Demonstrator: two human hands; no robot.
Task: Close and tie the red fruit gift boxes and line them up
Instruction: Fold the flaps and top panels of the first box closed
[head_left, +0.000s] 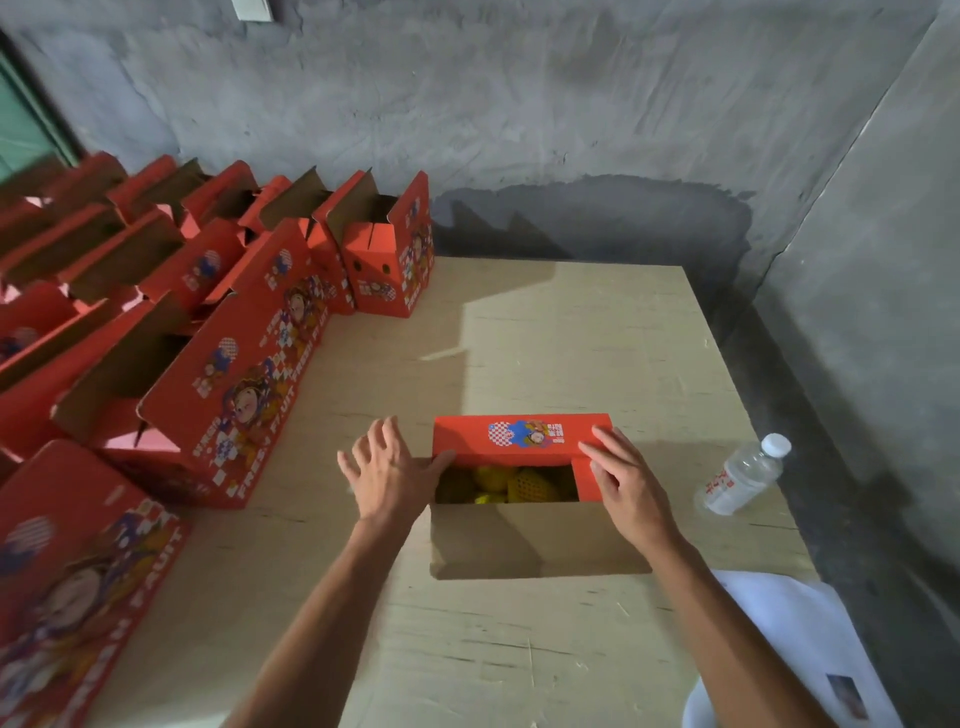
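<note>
Your red gift box (524, 441) sits on the plywood table (571, 338), straight in front of you and a little right of centre. Its top is not yet shut: the far flap, printed red with a small cartoon picture, leans over the opening, while the near flap (535, 540) lies folded out toward you, showing its plain brown inside. Through the gap you can see yellow fruit (493, 478), one piece in a foam net.

Your left hand (389, 470) is spread wide at the box's left end, fingers straight, with the thumb reaching to the corner where the small side flap sits. Your right hand (626, 478) is also flat and open, its fingers pressing down on the red side flap at the right end. Neither hand grips anything.

To your left, many more red boxes (228, 374) stand in rows with their tops open, reaching back to the grey concrete wall (519, 104). A clear plastic water bottle (743, 475) lies on the table just right of your right hand, near the edge. Your white clothing (789, 649) shows at lower right.
</note>
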